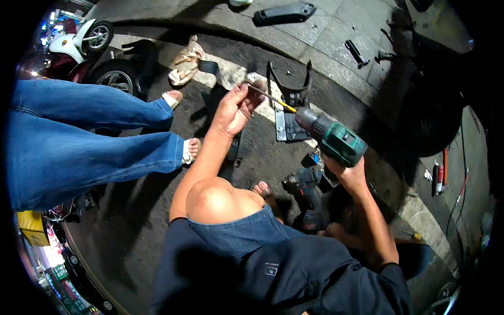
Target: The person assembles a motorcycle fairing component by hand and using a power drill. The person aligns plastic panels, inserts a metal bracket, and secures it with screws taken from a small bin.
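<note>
My right hand [349, 172] is wrapped round the grip of a green and black cordless drill [344, 144]. From its chuck a long, thin driver bit [278, 101] with a yellow section points up and left. The far end of the bit meets the fingertips of my left hand [235, 109], which are pinched together. Whatever small thing those fingers hold is too small to make out. Beyond the bit, on the ground, lie black plastic parts [294, 118], one of them a curved bracket, with a pale plate [283, 126] beside them.
A second cordless drill [304, 184] stands near my right knee. A crumpled cloth [187, 60] lies ahead. On the left stands a person in blue jeans [100, 152], near a white scooter [68, 44]. A long black panel [284, 13] rests on the pavement; a red tube [440, 176] lies at the right.
</note>
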{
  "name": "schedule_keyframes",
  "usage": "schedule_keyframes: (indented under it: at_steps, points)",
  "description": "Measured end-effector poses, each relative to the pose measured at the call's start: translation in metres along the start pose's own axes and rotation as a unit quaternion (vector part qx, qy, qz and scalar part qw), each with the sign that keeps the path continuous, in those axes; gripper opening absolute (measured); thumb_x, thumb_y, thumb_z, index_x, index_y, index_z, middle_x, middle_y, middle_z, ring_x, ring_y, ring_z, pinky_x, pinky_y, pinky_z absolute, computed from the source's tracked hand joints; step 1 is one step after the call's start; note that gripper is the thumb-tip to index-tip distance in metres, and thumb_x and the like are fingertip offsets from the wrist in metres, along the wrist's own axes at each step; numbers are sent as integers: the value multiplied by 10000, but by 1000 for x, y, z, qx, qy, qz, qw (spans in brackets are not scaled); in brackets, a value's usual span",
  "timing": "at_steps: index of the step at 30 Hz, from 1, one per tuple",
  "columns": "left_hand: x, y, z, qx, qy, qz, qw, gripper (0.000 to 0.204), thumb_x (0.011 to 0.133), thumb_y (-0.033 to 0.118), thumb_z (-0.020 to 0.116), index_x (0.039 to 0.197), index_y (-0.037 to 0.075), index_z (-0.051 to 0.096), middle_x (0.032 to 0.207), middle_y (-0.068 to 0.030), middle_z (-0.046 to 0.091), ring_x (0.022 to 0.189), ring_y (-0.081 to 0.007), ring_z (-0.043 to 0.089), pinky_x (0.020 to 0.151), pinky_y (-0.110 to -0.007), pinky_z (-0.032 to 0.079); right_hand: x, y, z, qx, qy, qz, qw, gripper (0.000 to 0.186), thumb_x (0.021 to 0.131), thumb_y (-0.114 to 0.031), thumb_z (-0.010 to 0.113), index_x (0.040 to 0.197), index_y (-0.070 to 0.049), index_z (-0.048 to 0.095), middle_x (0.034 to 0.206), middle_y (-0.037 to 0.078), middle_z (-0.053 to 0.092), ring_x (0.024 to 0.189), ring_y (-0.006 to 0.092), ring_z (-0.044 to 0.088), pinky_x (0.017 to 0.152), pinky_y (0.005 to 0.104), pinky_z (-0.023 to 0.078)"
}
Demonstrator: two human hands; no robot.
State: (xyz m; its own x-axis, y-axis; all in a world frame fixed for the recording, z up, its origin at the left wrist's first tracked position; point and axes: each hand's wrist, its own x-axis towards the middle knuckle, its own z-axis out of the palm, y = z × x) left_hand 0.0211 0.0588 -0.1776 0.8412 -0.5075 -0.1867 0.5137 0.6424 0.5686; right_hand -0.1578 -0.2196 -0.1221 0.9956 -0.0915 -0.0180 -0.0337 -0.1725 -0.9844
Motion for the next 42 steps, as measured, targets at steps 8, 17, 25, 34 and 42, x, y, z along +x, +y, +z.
schedule_keyframes:
  at_steps: [8,17,25,34,42]
  points:
    - [22,3,18,92,-31,15,995,179,976,123,513,1117,30,575,1167,-178,635,1079,-288,628,983,-431,506,6,-25,-48,117,51,163,978,327,758,-142,725,1047,-13,643,906,24,639,817,124,579,760,295,480]
    - [42,-9,80,649,-172,-124,730,243,909,223,616,1080,51,639,922,-38,656,823,-122,605,738,-257,486,-67,-113,-176,-253,149,185,938,541,735,-285,773,1167,-5,604,956,123,685,882,234,662,815,333,516]
    - [32,-214,55,786,-262,-115,548,188,835,164,648,978,44,669,904,-155,695,880,-320,671,807,-399,514,-45,-100,-163,-178,96,157,967,470,762,-254,729,1141,1,616,970,103,684,875,226,658,820,329,502]
    - [12,-252,7,792,-91,-43,603,255,822,116,607,1077,111,629,1029,-166,665,972,-358,628,856,-454,496,-43,-77,-172,-110,37,151,982,357,838,-215,658,1123,-1,633,956,93,689,874,181,657,814,316,495]
    - [3,-277,34,795,-343,55,498,342,814,239,667,1125,99,641,1227,-80,586,1186,-288,511,1003,-398,419,-49,-77,-173,-136,89,155,975,297,850,-185,674,1087,-7,649,939,89,695,842,155,662,772,280,503]
